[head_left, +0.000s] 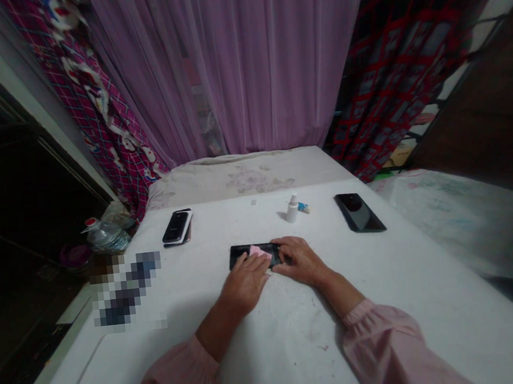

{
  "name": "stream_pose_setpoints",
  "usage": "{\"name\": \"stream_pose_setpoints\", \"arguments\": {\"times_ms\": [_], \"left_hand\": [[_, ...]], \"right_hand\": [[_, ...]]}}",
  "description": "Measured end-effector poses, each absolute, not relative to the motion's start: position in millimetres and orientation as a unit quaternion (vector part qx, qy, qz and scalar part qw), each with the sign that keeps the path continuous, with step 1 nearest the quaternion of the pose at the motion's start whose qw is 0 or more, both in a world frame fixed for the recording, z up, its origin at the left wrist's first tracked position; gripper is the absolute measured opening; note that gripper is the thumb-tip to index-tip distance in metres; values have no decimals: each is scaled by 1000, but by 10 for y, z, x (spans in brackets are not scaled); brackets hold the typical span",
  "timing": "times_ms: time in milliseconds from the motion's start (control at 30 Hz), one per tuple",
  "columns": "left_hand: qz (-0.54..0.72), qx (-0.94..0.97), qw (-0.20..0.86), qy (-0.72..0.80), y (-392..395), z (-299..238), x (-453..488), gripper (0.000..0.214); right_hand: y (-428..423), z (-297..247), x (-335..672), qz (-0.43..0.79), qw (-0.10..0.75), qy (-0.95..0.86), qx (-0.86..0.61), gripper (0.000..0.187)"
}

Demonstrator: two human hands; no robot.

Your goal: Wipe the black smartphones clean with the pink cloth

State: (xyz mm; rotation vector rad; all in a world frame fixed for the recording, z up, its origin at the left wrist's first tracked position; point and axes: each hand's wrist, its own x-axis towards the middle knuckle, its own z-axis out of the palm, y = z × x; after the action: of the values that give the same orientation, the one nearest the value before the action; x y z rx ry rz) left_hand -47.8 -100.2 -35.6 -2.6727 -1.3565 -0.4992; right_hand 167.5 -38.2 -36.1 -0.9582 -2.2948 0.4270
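A black smartphone [239, 252] lies flat, long side across, on the white-covered table in front of me. My left hand [248, 283] presses a small pink cloth [259, 251] onto the phone's dark face, its fingers closed over the cloth's near edge. At the phone's right end, my right hand [303, 261] grips the body between thumb and fingers and covers that end. A white spray bottle [292, 209] stands upright just beyond the phone, with a small blue-and-white tube or packet [304, 207] beside it.
Stacked phones [177, 226] lie at the left, and a black tablet or large phone [360, 212] at the right. A blurred-out patch [130, 289] covers something at the table's left edge. Beyond that edge stands a clear plastic jug [105, 235]. Purple curtains [261, 63] hang behind the table.
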Motion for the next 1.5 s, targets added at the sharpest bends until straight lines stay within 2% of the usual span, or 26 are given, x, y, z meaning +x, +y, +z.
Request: {"name": "stream_pose_setpoints", "arguments": {"times_ms": [767,1500], "left_hand": [[-175,-868,108,-452,-1210,-258,-478,40],[-169,-841,112,-502,-1327,-223,-860,42]], "right_hand": [[-396,-325,1662,160,313,-864,-360,25],[-395,-312,1669,160,302,-866,-365,28]]}}
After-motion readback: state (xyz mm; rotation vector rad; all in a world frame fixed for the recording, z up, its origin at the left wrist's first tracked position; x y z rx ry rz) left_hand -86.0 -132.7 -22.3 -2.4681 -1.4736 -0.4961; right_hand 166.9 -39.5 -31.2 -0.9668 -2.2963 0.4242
